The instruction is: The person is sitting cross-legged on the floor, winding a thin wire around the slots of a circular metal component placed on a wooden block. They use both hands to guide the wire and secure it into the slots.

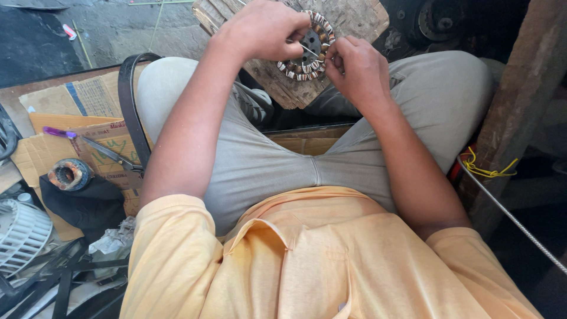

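A round motor stator (308, 66) with copper windings around its rim rests on a rough wooden block (295, 88) between my knees. My left hand (263, 29) covers the stator's left side and pinches a thin metal pin or wire that points to the right across the stator's centre. My right hand (354, 68) grips the stator's right edge with fingers curled on the windings. Both forearms reach forward over my grey trousers.
Flattened cardboard (77, 127) lies on the floor at left with scissors (109, 153), a purple-handled tool (58, 133), a smaller wound coil (68, 175) and a black belt (131, 106). A white fan wheel (20, 233) sits at lower left. A wooden post (520, 100) stands at right.
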